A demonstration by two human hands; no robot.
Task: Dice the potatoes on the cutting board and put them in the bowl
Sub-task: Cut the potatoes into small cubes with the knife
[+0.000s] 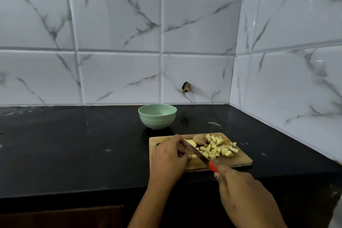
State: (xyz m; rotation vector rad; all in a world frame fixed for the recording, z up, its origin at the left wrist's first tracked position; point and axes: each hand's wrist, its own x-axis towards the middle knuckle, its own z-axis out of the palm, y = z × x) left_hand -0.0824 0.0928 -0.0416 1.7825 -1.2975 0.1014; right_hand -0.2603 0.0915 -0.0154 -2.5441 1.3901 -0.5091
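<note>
Head view: dicing step in hand, judged past halfway. left hand curled over potato piece, pinning it to cutting board. right hand clamped on red-handled knife, blade slanting across board just beside left fingertips. diced pile on board's right half. unpeeled potato half beyond blade, uncut. green bowl behind board on black bench, no dice visible inside. Next: finish cuts with fingertips tucked, then move dice to bowl. Only uncut half lies between pile and bowl.
</note>
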